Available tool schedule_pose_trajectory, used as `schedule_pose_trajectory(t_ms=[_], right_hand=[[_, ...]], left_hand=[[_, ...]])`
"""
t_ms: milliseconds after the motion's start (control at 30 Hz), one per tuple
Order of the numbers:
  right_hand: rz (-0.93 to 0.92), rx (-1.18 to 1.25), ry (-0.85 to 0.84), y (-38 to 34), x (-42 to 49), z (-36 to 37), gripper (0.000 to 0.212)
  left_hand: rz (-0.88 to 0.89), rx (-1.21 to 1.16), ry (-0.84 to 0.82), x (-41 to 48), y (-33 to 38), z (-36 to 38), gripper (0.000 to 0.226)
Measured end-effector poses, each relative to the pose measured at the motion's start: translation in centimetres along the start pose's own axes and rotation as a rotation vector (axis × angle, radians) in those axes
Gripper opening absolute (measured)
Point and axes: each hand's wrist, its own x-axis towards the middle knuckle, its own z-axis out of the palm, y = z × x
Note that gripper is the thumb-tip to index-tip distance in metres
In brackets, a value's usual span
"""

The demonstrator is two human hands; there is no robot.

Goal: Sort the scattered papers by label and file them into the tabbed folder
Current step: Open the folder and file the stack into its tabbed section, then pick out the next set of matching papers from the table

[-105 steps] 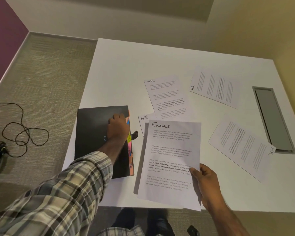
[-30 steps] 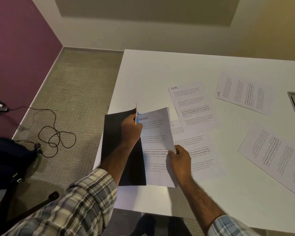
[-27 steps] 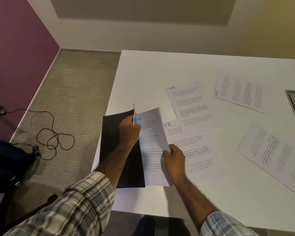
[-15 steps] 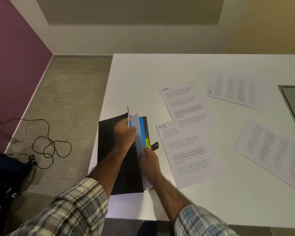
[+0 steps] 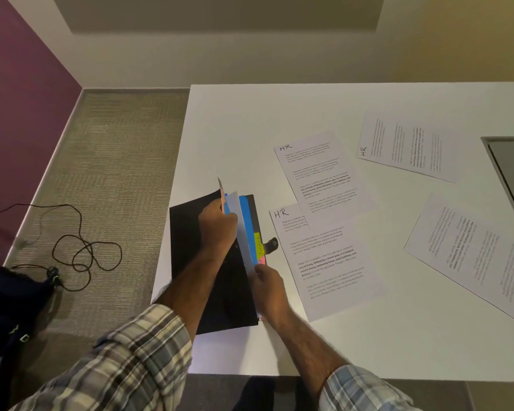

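**Sheet going into folder, edge-on**

Black tabbed folder [image 5: 187, 256] lies at the tabletop's [image 5: 250, 120] left edge, long axis pointing away from the person. Left hand [image 5: 217, 229] grips the raised dividers. Right hand [image 5: 267, 287] pinches the near end of the white sheet [image 5: 233, 203], which is aligned lengthwise with the folder. Loose pages [image 5: 324, 256] lie to the right.

An office is showing: HR papers [image 5: 318, 173] and a tabbed folder [image 5: 187, 247] are lying on a white desk [image 5: 250, 129] with a cable hatch [image 5: 511, 179], over carpet [image 5: 116, 161].
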Motion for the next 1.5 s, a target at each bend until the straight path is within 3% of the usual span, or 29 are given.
schedule_pose_trajectory(t_ms=[300,533,667,800,1000,1133,1333,1433,1500], right_hand=[[0.035,-0.150,-0.159,-0.7,1.4,-0.3,0.025],[-0.008,-0.200,0.034,1.8,-1.3,-5.6,0.027],[0.013,-0.325,0.067,4.5,-2.9,-11.1,0.029],[0.059,-0.371,0.152,6.0,-4.8,-16.3,0.031],[0.095,-0.538,0.201,7.5,-7.9,-20.9,0.023],[0.127,-0.560,0.259,9.6,-8.6,-22.5,0.054],[0.113,-0.526,0.352,12.3,-8.3,-27.3,0.123],[0.109,-0.595,0.334,13.6,-7.5,-31.1,0.134],[0.128,-0.617,0.300,14.1,-7.2,-34.0,0.123]], left_hand=[[-0.020,-0.052,-0.040,0.2,-0.3,0.3,0.014],[0.066,0.237,-0.103,-0.2,0.7,3.5,0.029],[0.063,0.547,-0.235,-1.2,2.1,5.4,0.073],[0.075,0.471,-0.250,-3.4,3.4,6.4,0.076],[0.274,0.450,-0.367,-9.6,3.3,7.0,0.077],[0.389,0.506,-0.384,-13.6,2.6,8.1,0.078],[0.434,0.501,-0.401,-16.3,4.2,10.8,0.078],[0.462,0.499,-0.380,-17.2,6.7,12.7,0.077],[0.477,0.524,-0.388,-18.2,8.7,14.7,0.075]])
